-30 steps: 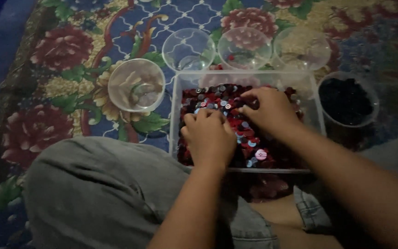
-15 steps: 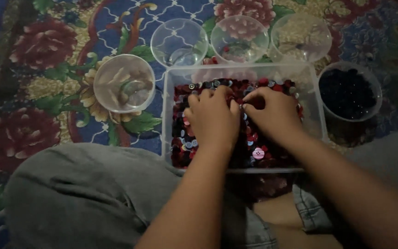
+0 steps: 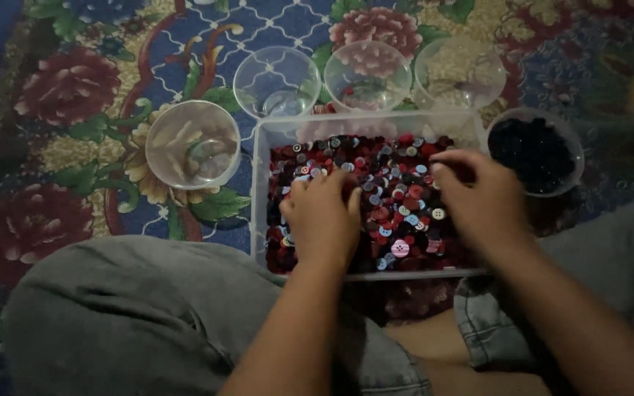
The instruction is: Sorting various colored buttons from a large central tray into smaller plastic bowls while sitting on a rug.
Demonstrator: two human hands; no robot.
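At the bottom of the frame my knees in grey trousers (image 3: 126, 323) fill the foreground, with both forearms reaching up from there into the clear rectangular tub (image 3: 262, 183) at the centre. My left hand (image 3: 322, 218) lies palm down on the heap of buttons (image 3: 398, 198), fingers spread fairly wide and pressed into them; whether anything is pinched underneath I cannot tell. My right hand (image 3: 478, 198) rests on the right part of the same heap, fingers curled loosely downward, and I cannot make out a button held in it either. The buttons are mostly dark red, with some light blue, pink and white ones, and they fill the tub. Just right of the tub stands a small clear cup of dark buttons (image 3: 536, 150). To the left sits a clear round bowl (image 3: 193, 144). Beyond the tub's far wall three more clear bowls (image 3: 367, 73) stand in a row. All of it rests on a flowered carpet (image 3: 60, 81).
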